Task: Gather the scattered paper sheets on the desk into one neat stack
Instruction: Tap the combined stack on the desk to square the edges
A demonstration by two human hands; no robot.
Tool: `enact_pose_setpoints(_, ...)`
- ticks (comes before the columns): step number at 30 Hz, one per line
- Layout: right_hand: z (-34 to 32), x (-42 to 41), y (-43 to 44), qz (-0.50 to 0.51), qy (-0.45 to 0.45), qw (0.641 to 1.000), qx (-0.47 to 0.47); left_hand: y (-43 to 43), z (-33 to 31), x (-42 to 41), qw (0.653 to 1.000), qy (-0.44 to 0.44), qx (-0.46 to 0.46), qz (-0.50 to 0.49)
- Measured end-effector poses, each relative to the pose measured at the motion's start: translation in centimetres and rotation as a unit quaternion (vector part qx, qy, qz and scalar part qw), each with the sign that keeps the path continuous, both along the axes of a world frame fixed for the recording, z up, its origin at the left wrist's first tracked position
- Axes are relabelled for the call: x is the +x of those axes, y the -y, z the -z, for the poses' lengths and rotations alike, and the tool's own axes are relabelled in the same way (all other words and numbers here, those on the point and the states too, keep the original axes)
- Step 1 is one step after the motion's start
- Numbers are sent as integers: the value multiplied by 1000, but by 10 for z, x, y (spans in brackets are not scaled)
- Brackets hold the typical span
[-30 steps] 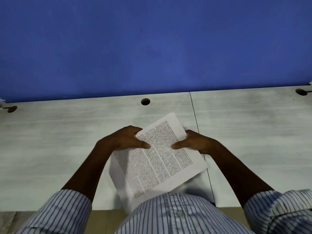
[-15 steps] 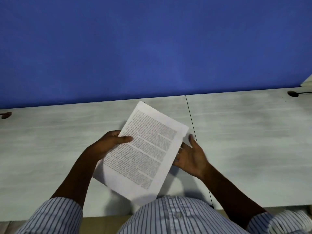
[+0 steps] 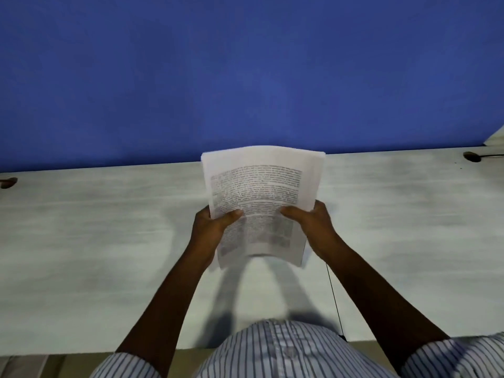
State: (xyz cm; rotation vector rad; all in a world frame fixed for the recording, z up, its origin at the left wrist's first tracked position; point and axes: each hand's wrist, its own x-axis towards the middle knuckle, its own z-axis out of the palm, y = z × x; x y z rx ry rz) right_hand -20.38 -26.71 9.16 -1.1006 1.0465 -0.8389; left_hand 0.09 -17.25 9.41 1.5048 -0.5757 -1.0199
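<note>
A stack of printed paper sheets (image 3: 261, 186) is held up above the whitewashed desk (image 3: 109, 241), roughly squared and facing me, its print blurred. My left hand (image 3: 211, 227) grips the stack's lower left edge, thumb on the front. My right hand (image 3: 313, 225) grips the lower right edge the same way. The stack's lower edge hangs a little above the desk, casting a shadow toward me. No loose sheets lie on the visible desk.
A blue wall (image 3: 245, 77) rises behind the desk. Cable holes sit at the far left (image 3: 6, 182) and far right (image 3: 471, 156) of the desk top. A seam (image 3: 334, 298) runs between two desk panels. My striped shirt fills the bottom edge.
The stack has turned from slanted to upright and moved away from me over the desk. My right hand, open beside it half a second ago, now grips its right edge.
</note>
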Motion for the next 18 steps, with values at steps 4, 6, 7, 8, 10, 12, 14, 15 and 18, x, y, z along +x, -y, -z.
enact_pose_setpoints(4,4,-7,5,9,-47,999,-21,4,1,-2,999,32,18,-22)
enact_pose_setpoints(6,13,-12,4,4,-58,998,-22,3,4,-3,998,53,39,-1)
enact_pose_setpoints(7,16,-15,3,2,-58,998,-21,3,6,-2,998,56,38,15)
enact_pose_setpoints(8,17,-17,3,-1,-58,998,-21,4,6,-2,998,53,36,24)
enact_pose_setpoints(10,16,-21,6,-16,-59,998,-30,6,1,0,998,56,27,29)
enact_pose_setpoints(12,13,-22,9,-32,-66,997,-38,9,-2,4,997,66,18,25)
enact_pose_setpoints(14,12,-22,11,-38,-71,996,-42,13,-2,5,996,81,14,21)
enact_pose_setpoints(15,13,-20,12,-39,-72,996,-41,13,-2,2,996,86,13,22)
enact_pose_setpoints(18,16,-18,14,-38,-72,996,-37,11,-2,-5,993,102,23,50)
